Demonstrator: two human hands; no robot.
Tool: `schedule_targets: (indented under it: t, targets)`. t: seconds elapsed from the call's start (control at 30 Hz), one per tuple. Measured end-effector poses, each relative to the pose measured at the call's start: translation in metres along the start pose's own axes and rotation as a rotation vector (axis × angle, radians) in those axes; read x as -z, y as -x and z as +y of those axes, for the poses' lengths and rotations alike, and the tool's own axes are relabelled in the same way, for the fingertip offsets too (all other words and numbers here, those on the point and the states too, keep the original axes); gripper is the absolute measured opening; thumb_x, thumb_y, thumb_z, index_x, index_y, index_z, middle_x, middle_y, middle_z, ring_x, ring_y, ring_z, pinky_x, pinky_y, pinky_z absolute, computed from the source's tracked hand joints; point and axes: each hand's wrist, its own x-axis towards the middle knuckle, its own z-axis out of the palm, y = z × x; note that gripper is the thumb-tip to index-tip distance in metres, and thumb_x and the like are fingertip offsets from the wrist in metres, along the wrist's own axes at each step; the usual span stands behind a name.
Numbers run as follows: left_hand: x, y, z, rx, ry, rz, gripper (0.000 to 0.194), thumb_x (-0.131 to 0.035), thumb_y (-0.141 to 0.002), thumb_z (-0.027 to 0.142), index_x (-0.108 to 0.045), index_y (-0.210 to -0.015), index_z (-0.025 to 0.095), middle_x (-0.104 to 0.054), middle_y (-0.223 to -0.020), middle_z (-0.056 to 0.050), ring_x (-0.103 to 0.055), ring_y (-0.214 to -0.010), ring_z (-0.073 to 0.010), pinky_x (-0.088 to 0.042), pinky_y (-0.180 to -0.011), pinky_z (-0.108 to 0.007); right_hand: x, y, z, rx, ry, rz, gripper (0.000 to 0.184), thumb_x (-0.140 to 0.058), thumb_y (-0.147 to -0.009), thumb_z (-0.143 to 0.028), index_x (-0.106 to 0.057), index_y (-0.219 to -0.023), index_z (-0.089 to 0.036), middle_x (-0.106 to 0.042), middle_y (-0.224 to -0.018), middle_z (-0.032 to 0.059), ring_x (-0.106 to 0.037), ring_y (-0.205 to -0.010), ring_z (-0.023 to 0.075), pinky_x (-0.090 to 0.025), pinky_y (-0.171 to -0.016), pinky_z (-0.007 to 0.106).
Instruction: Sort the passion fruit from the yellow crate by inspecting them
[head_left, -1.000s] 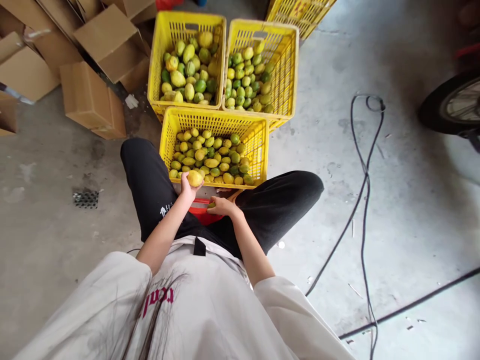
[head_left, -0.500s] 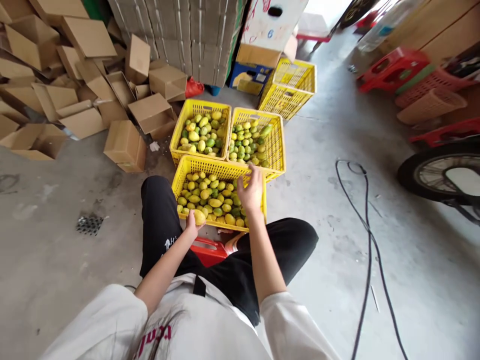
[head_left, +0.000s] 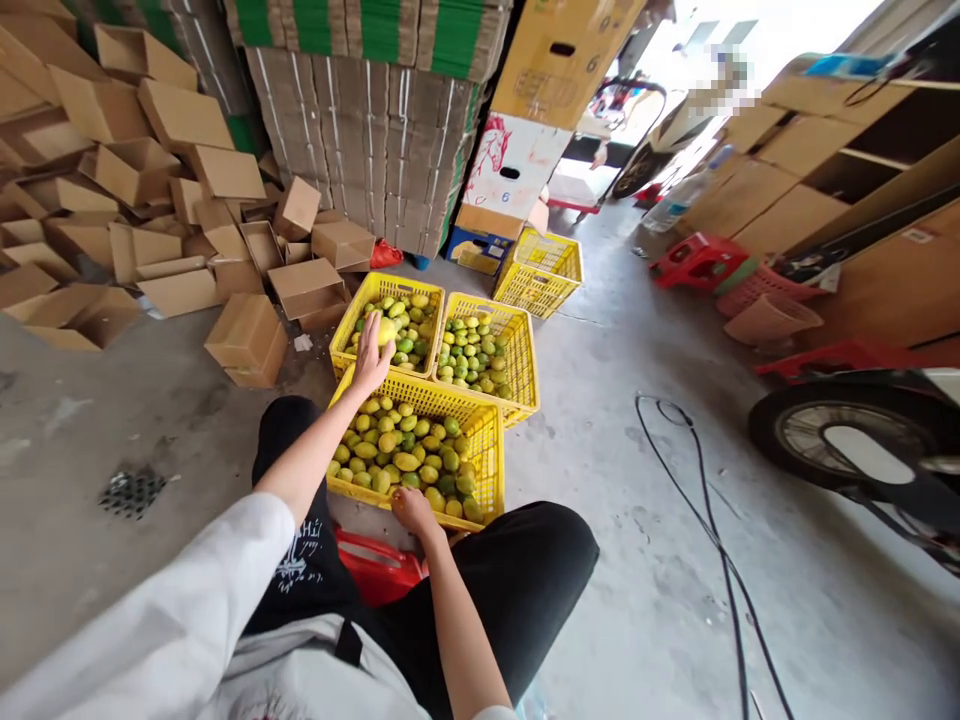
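A large yellow lemon [head_left: 387,332] is in my left hand [head_left: 370,358], its fingers along one side. This hand is above the back left yellow crate [head_left: 337,350], which contains yellow and green lemons. My right hand [head_left: 412,511] is at the near rim of the front yellow crate [head_left: 491,470], fingers curled down beside the lemons [head_left: 406,461]. What those fingers hold, if anything, is hidden. The back right yellow crate [head_left: 529,365] also contains smaller green and yellow lemons.
Between my legs there is a red plastic stool [head_left: 379,570]. Open cardboard boxes [head_left: 247,335] are heaped at the left. Another yellow crate [head_left: 551,285] stands farther back. A black cable [head_left: 712,535] lies on the floor at right, near a motorcycle wheel [head_left: 817,430].
My left hand has carried the lemon forward from the front crate's near edge to above the back left crate. My right hand reached toward the back right crate, then returned to the near rim.
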Motion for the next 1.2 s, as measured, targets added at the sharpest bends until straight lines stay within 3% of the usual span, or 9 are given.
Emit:
schedule_targets:
  t: [0.07, 0.17, 0.3, 0.37, 0.43, 0.6, 0.77, 1.03, 1.2]
  targets:
    - [-0.006, -0.017, 0.012, -0.082, -0.057, -0.122, 0.043, -0.085, -0.089, 0.020, -0.075, -0.131, 0.029, -0.068, -0.164, -0.010, -0.031, -0.178, -0.0215, -0.026, -0.143, -0.036, -0.005, -0.001, 0.000, 0.003, 0.007, -0.048, 0.033, -0.066, -0.103, -0.015, -0.084, -0.130, -0.014, -0.083, -0.135, 0.0183, -0.077, -0.128, 0.0316, -0.057, -0.095, 0.031]
    - [0.010, 0.016, -0.008, -0.123, -0.313, -0.304, 0.032, -0.075, -0.100, 0.029, -0.077, -0.132, 0.031, -0.069, -0.163, -0.007, -0.039, -0.174, -0.0222, -0.020, -0.146, -0.043, -0.009, -0.003, 0.001, 0.006, -0.004, -0.098, 0.035, -0.060, -0.109, -0.018, -0.081, -0.137, -0.014, -0.079, -0.142, 0.0198, -0.073, -0.133, 0.0319, -0.054, -0.103, 0.033]
    - [0.066, 0.119, -0.070, 0.305, -1.097, -0.648, 0.035, -0.056, -0.111, 0.042, -0.077, -0.135, 0.028, -0.064, -0.170, -0.015, -0.044, -0.172, -0.0290, -0.025, -0.143, -0.053, -0.010, -0.002, 0.002, -0.002, 0.001, -0.140, 0.037, -0.063, -0.111, -0.028, -0.077, -0.143, -0.016, -0.078, -0.145, 0.0183, -0.070, -0.140, 0.0300, -0.052, -0.108, 0.032]
    - [0.087, 0.159, -0.093, 0.470, -1.245, -0.733, 0.038, -0.071, -0.102, 0.050, -0.082, -0.120, 0.019, -0.077, -0.145, -0.028, -0.060, -0.157, -0.0449, -0.039, -0.132, -0.062, -0.011, 0.002, 0.003, -0.018, 0.025, -0.162, 0.045, -0.074, -0.106, -0.032, -0.074, -0.149, -0.018, -0.076, -0.149, 0.0178, -0.068, -0.143, 0.0303, -0.053, -0.109, 0.033]
    - [0.096, 0.179, -0.106, 0.531, -1.308, -0.810, 0.045, -0.069, -0.102, 0.058, -0.084, -0.111, 0.016, -0.082, -0.132, -0.029, -0.070, -0.143, -0.0476, -0.044, -0.125, -0.061, -0.013, 0.005, 0.003, -0.048, 0.062, -0.184, 0.050, -0.076, -0.104, -0.028, -0.072, -0.152, -0.019, -0.075, -0.151, 0.0177, -0.069, -0.143, 0.0301, -0.053, -0.109, 0.034]
    - [0.095, 0.177, -0.117, 0.560, -1.400, -0.950, 0.065, -0.052, -0.107, 0.068, -0.086, -0.096, 0.014, -0.083, -0.127, -0.031, -0.075, -0.135, -0.0467, -0.051, -0.113, -0.052, -0.016, 0.000, 0.002, -0.103, 0.135, -0.223, 0.045, -0.044, -0.115, -0.013, -0.078, -0.144, -0.016, -0.081, -0.142, 0.0196, -0.076, -0.134, 0.0271, -0.056, -0.103, 0.033]
    - [0.091, 0.174, -0.124, 0.548, -1.443, -0.966, 0.060, -0.046, -0.111, 0.058, -0.087, -0.097, 0.017, -0.085, -0.121, -0.027, -0.076, -0.134, -0.0437, -0.052, -0.111, -0.053, -0.012, -0.009, 0.007, -0.040, 0.205, -0.277, 0.040, -0.048, -0.116, -0.016, -0.084, -0.133, -0.016, -0.084, -0.133, 0.0198, -0.081, -0.127, 0.0274, -0.059, -0.098, 0.031]
    - [0.092, 0.172, -0.132, 0.525, -1.299, -1.036, 0.046, -0.057, -0.109, 0.050, -0.084, -0.094, 0.016, -0.082, -0.127, -0.029, -0.073, -0.135, -0.0469, -0.048, -0.118, -0.056, -0.009, -0.016, 0.022, 0.087, 0.255, -0.389, 0.038, -0.051, -0.116, -0.021, -0.081, -0.140, -0.017, -0.084, -0.132, 0.0201, -0.083, -0.124, 0.0283, -0.060, -0.097, 0.031]
    - [0.093, 0.176, -0.138, 0.569, -1.159, -1.055, 0.047, -0.083, -0.092, 0.061, -0.078, -0.082, 0.016, -0.080, -0.116, -0.031, -0.072, -0.133, -0.0532, -0.046, -0.119, -0.061, -0.010, -0.014, 0.026, 0.078, 0.217, -0.438, 0.041, -0.048, -0.117, -0.022, -0.077, -0.146, -0.015, -0.083, -0.136, 0.0212, -0.081, -0.128, 0.0306, -0.060, -0.100, 0.033]
